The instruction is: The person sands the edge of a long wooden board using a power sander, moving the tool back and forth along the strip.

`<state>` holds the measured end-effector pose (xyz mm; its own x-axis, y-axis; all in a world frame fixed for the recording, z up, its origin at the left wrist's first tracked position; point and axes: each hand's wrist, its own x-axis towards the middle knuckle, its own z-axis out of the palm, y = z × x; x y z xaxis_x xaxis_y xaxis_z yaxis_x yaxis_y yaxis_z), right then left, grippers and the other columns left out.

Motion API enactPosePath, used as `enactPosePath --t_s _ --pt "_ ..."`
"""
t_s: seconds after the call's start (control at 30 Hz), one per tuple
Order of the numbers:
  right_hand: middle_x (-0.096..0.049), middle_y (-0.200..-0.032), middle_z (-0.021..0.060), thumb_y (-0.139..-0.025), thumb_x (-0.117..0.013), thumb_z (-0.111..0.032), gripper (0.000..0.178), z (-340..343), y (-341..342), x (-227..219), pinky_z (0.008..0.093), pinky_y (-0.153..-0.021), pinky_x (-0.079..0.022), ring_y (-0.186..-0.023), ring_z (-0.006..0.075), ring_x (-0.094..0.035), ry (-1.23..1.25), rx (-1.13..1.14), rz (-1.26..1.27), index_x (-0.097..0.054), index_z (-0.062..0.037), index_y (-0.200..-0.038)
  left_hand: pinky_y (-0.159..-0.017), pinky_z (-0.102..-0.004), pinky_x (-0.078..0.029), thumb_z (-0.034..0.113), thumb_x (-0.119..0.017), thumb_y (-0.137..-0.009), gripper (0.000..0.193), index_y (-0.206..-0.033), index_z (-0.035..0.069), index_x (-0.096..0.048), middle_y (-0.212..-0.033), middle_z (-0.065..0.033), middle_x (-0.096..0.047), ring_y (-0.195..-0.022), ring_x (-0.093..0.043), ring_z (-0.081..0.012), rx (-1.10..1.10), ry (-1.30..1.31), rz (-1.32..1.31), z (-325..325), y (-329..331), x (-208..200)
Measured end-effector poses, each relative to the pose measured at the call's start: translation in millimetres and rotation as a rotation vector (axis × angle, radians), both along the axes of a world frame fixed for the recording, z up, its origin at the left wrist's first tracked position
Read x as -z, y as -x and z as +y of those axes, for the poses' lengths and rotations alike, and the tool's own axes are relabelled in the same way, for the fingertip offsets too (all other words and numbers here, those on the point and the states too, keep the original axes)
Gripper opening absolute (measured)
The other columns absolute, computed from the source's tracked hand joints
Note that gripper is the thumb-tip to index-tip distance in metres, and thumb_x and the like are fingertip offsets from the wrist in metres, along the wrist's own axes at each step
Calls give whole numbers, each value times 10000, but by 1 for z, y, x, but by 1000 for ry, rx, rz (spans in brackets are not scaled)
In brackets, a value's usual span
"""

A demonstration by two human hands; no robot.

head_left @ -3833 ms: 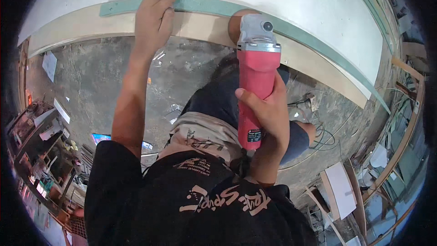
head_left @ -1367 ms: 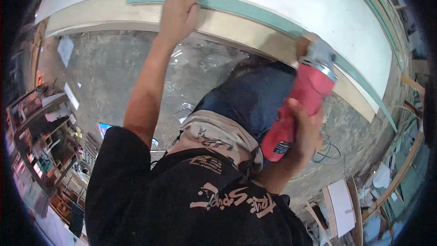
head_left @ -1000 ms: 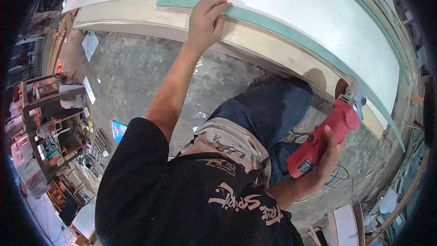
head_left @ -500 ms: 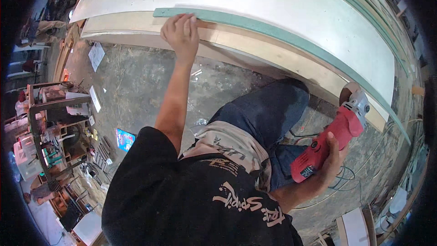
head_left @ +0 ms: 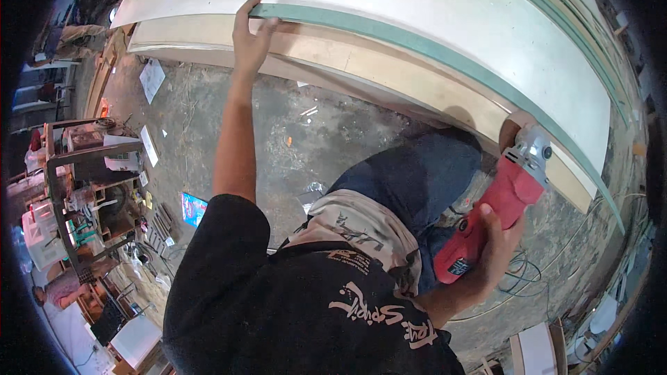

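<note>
A long, thin green strip (head_left: 417, 45) lies along a white panel (head_left: 445, 7). At the strip's left end, my left hand (head_left: 251, 43) grips it, with the thumb on the near edge and the fingers at the tip and far side. My right hand (head_left: 501, 246) is wrapped round the body of a red angle grinder (head_left: 483, 229). The grinder's silver head and brown disc (head_left: 513, 127) are beside the strip's near edge, towards its right end. Whether the disc touches the strip, I cannot tell.
A pale board edge (head_left: 306, 45) runs below the white panel. More green strips (head_left: 556, 10) lie at the far right. A cable (head_left: 524, 274) is on the concrete floor near the grinder. To the left are a dark frame (head_left: 94, 154) and a cluttered work area.
My left hand has shifted left to the strip's end, its fingers now reaching past the tip. The grinder, in my right hand, has moved slightly left.
</note>
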<state>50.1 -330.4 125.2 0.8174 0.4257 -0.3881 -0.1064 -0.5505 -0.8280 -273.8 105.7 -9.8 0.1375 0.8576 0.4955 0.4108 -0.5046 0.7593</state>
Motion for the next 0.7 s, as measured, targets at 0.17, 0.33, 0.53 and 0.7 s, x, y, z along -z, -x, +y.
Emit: enactPosePath --t_s 0.17,0.33,0.53,0.7 --pt "-675 -1109 162 -769 -916 -297 860 39 20 -11 341 -792 -581 -881 245 -701 -157 -69 32 -507 76 -1426 -1167 -399 -460 63 -679 -1017 471 -1474 24 -575 -1455 -154 -632 -1357 -586 -264 236 144 52 35 25 -6" --pt "-665 -1030 120 -791 -899 -222 726 58 18 -9 307 -712 -579 -802 193 -695 -252 -133 197 -536 48 -1360 -1090 -370 -529 -38 -674 -987 469 -1443 28 -588 -1384 -138 -673 -1320 -622 -246 306 205 15 63 4 -7" --pt "-677 -1051 120 -809 -872 -183 657 71 20 -15 318 -735 -576 -803 196 -689 -215 -94 164 -557 32 -1344 -1139 -389 -501 9 -725 -952 445 -1388 34 -638 -1316 -93 -678 -1293 -606 -234 483 259 49 70 -49 -12" --pt "-679 -1100 117 -804 -874 -183 640 73 16 -6 333 -811 -557 -887 197 -674 -166 -76 122 -571 25 -1329 -1282 -482 -314 24 -807 -847 482 -1310 108 -703 -1135 -92 -759 -1154 -670 -254 555 26 297 38 -103 -16"
